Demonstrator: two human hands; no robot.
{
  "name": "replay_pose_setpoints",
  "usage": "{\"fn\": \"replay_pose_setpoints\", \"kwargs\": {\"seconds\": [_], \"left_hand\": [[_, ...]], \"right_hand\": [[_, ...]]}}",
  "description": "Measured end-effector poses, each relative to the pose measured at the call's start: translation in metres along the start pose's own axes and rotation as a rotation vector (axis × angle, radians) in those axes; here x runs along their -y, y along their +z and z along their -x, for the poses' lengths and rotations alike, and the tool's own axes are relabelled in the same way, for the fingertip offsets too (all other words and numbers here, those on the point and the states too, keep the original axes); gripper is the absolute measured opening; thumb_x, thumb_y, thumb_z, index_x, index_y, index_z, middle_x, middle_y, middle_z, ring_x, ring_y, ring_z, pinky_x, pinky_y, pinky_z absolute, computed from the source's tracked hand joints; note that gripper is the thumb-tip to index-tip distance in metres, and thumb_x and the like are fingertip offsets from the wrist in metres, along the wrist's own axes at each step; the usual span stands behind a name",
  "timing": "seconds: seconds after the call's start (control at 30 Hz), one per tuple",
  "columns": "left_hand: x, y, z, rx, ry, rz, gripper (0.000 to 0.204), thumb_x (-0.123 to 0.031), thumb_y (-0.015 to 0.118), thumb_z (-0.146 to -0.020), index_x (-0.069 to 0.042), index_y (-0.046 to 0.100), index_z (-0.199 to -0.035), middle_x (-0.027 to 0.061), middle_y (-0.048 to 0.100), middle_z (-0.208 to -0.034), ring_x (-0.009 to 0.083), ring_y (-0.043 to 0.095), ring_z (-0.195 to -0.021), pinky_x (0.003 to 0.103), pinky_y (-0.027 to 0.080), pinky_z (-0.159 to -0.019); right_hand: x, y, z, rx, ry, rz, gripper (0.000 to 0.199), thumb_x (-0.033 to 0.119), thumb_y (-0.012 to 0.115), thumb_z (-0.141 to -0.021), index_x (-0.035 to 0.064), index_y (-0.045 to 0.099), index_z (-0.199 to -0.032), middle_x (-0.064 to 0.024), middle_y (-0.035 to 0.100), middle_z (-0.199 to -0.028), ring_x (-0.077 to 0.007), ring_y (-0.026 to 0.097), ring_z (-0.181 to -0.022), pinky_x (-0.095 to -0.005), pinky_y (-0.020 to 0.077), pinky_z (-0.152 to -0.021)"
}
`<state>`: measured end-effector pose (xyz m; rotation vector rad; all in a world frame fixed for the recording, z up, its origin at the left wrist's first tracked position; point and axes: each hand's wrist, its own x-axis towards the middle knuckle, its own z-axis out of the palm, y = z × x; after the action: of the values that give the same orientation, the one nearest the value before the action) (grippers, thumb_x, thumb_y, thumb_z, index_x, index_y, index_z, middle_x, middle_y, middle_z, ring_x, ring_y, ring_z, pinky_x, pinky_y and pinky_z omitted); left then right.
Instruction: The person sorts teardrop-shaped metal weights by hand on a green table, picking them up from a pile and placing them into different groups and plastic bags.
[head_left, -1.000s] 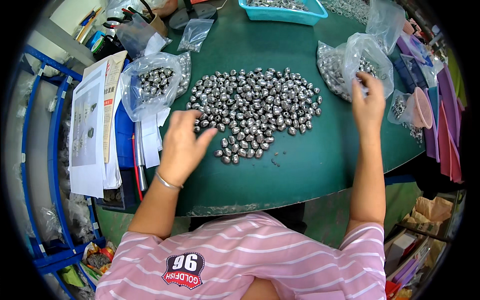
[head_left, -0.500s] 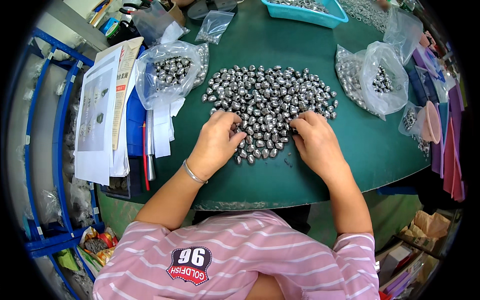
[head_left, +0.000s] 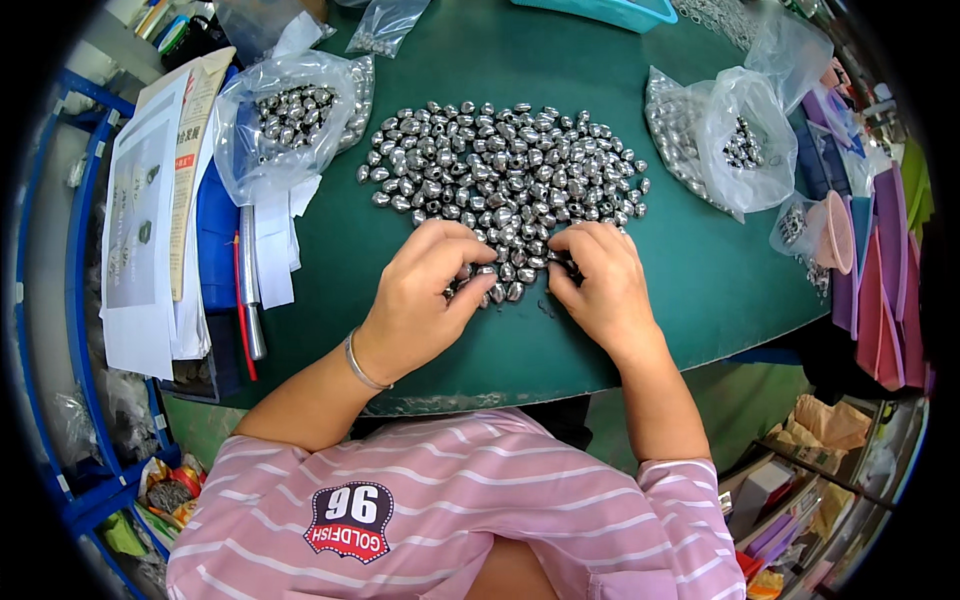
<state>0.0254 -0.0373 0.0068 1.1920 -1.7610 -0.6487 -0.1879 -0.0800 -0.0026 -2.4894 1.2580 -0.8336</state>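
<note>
A heap of shiny, oval metal beads [head_left: 510, 165] with holes lies spread on the green tabletop. At its near left edge my left hand [head_left: 425, 285], a silver bangle [head_left: 362, 362] on its wrist, has its fingers curled, with a few beads between fingertips and thumb. Opposite it, my right hand [head_left: 600, 280] is curled at the near right edge, thumb close to the index finger around beads that are partly hidden. A narrow tongue of beads lies between the two hands. Tiny dark bits [head_left: 546, 308] sit on the table just below.
Open plastic bags of beads stand left [head_left: 290, 125] and right [head_left: 735, 140] of the heap. Papers [head_left: 150, 220], a red pen [head_left: 243, 310] and a metal rod [head_left: 254, 325] lie at left. A blue tray [head_left: 610, 10] is at the back; a pink cup [head_left: 830, 232] stands at right.
My hands have come closer together at the near edge, and the beads between them form a narrower strip. The whole view has shifted, so the table things appear farther left and higher.
</note>
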Motion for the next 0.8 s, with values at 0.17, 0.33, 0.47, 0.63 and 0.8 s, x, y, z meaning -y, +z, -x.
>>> {"fn": "replay_pose_setpoints", "kwargs": {"seconds": [0.17, 0.33, 0.47, 0.63, 0.8], "left_hand": [[-0.007, 0.004, 0.008, 0.050, -0.133, 0.229, 0.027, 0.006, 0.071, -0.073, 0.000, 0.063, -0.099, 0.0109, 0.060, -0.096, 0.0120, 0.063, -0.072, 0.022, 0.052, -0.061], [-0.004, 0.009, 0.015, 0.072, -0.096, 0.287, 0.022, 0.003, 0.070, -0.074, 0.000, 0.064, -0.095, 0.0100, 0.063, -0.089, 0.0180, 0.064, -0.071, 0.027, 0.053, -0.063], [0.000, 0.006, 0.015, 0.098, 0.004, 0.202, 0.021, 0.005, 0.071, -0.075, 0.002, 0.065, -0.094, 0.0110, 0.066, -0.090, 0.0157, 0.066, -0.074, 0.025, 0.055, -0.064], [-0.001, 0.010, 0.020, 0.091, -0.119, 0.308, 0.019, 0.006, 0.071, -0.074, 0.001, 0.064, -0.091, 0.0104, 0.064, -0.088, 0.0159, 0.065, -0.074, 0.025, 0.055, -0.063], [-0.003, 0.010, 0.019, 0.102, -0.135, 0.315, 0.020, 0.006, 0.071, -0.073, 0.001, 0.064, -0.091, 0.0102, 0.064, -0.088, 0.0158, 0.065, -0.073, 0.025, 0.054, -0.063]], "right_hand": [[0.020, 0.000, 0.008, -0.023, 0.205, -0.585, 0.024, -0.005, 0.067, -0.072, 0.0015, 0.064, -0.095, -0.0089, 0.061, -0.090, -0.0185, 0.061, -0.078, -0.0292, 0.0488, -0.069], [0.045, 0.015, 0.026, -0.128, 0.206, -1.023, 0.025, -0.013, 0.066, -0.074, -0.0038, 0.061, -0.097, -0.0122, 0.057, -0.102, -0.0161, 0.060, -0.086, -0.0257, 0.0515, -0.074], [0.044, 0.018, 0.033, -0.118, 0.265, -1.002, 0.024, -0.014, 0.065, -0.075, -0.0033, 0.059, -0.096, -0.0125, 0.057, -0.103, -0.0161, 0.060, -0.088, -0.0265, 0.0519, -0.077], [0.044, 0.024, 0.042, -0.170, 0.276, -1.147, 0.036, -0.016, 0.064, -0.076, -0.0018, 0.050, -0.107, -0.0151, 0.059, -0.104, -0.0178, 0.061, -0.092, -0.0286, 0.0513, -0.083], [0.044, 0.026, 0.047, -0.208, 0.284, -1.123, 0.049, -0.016, 0.065, -0.076, 0.0006, 0.042, -0.116, -0.0155, 0.060, -0.103, -0.0186, 0.062, -0.092, -0.0295, 0.0509, -0.082]]}}
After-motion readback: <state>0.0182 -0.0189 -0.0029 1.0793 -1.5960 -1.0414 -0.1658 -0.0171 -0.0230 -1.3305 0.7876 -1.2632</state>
